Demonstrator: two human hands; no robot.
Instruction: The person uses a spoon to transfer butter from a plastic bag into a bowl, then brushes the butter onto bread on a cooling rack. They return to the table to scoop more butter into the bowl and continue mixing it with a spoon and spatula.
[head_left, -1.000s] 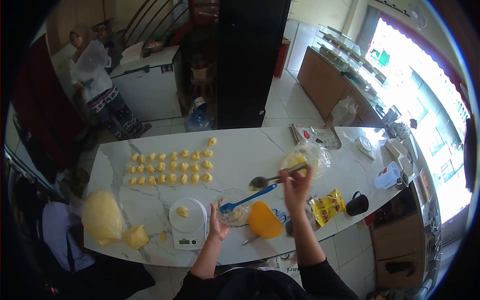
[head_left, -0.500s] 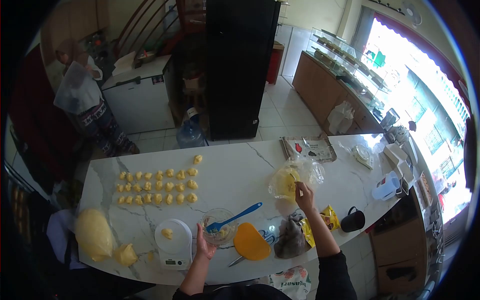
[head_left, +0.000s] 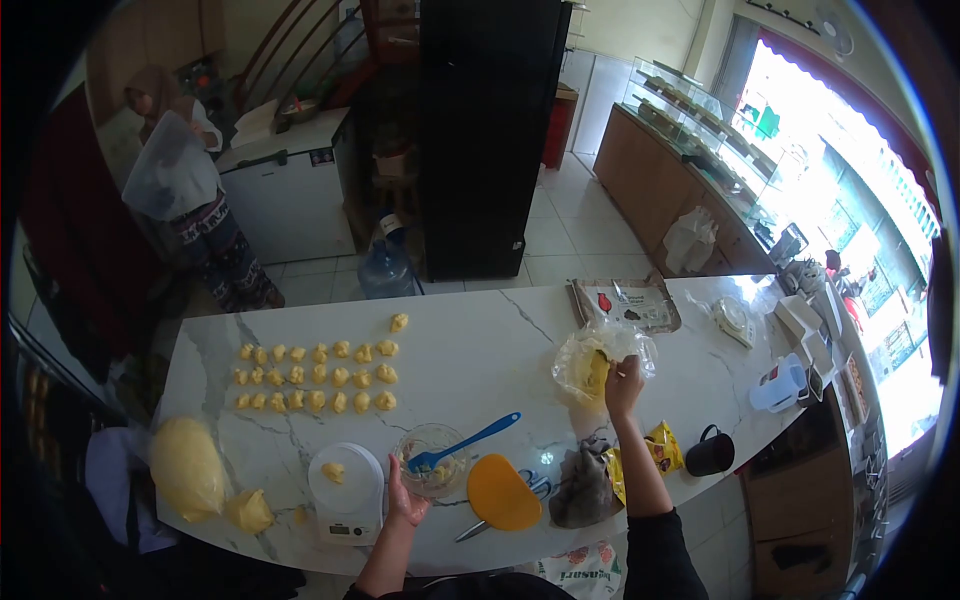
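My left hand (head_left: 406, 500) holds the left side of a clear glass bowl (head_left: 455, 485), its thumb along the rim. Inside leans a blue spatula (head_left: 488, 430), with scraps of pale food around it. My right hand (head_left: 625, 387) is closed over a crumpled clear plastic bag (head_left: 640, 345) with a yellow mass (head_left: 592, 377) inside; what its fingers pinch is too small to make out. Left of the bowl, a white digital scale (head_left: 352, 500) carries one yellow dough piece (head_left: 333, 472). A yellow-orange scraper (head_left: 503, 492) lies right of the bowl, partly over blue-handled scissors (head_left: 541, 486).
Rows of dough pieces (head_left: 317, 377) sit on the marble table (head_left: 480, 350). A large bag of dough (head_left: 187, 470) stands at the left. A grey cloth (head_left: 582, 490), yellow packet (head_left: 663, 448) and black mug (head_left: 709, 453) are on the right. Another person (head_left: 180, 170) holds a clear container.
My right hand has moved slightly right and up over the plastic bag. The left hand stays at the bowl. The view has shifted a little.
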